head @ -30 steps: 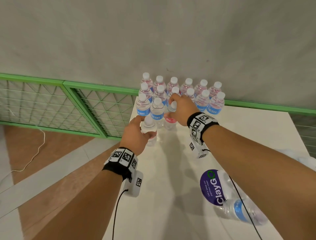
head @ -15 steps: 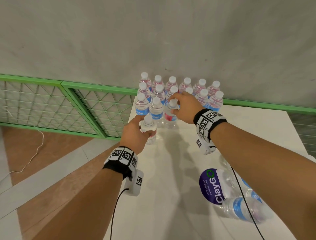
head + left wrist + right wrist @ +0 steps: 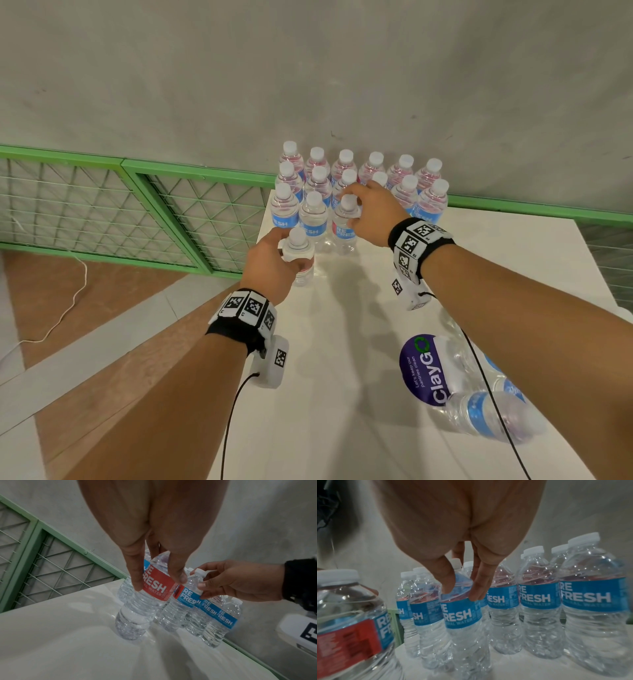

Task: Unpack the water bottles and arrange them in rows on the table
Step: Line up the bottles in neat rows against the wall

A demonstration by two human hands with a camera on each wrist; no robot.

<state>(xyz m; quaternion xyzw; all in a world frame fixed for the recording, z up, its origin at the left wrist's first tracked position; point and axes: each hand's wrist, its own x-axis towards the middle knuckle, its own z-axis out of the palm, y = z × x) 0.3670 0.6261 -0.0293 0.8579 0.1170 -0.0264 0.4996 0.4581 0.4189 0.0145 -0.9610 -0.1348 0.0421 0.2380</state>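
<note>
Both hands (image 3: 270,263) (image 3: 371,219) apparently gripping bottles (image 3: 301,255)

Left hand (image 3: 150,536) grips red-label bottle (image 3: 142,601) upright on table (image 3: 68,642); right hand (image 3: 240,582) pinches neighbouring bottle (image 3: 181,601).

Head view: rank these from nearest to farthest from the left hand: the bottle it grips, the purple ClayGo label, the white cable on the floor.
1. Bottle, gripped by the left hand at the table's left edge.
2. ClayGo label, on the wrapped pack lying at near right.
3. White cable, on the floor at far left.
</note>
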